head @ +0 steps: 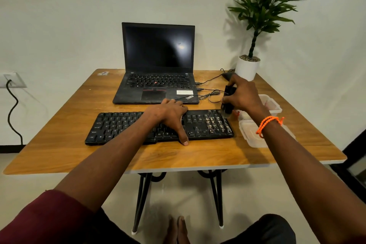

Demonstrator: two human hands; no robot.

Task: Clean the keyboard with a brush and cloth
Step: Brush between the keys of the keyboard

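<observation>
Surface (59, 150): one keyboard (122, 127), one laptop (157, 77).
Left hand (170, 114): fingers flat on keyboard.
Right hand (244, 95): fingers grasping one brush (227, 103).

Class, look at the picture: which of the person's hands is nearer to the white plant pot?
Right. The right hand, gripping the brush, is just in front of the white plant pot; the left hand rests mid-keyboard, farther away.
</observation>
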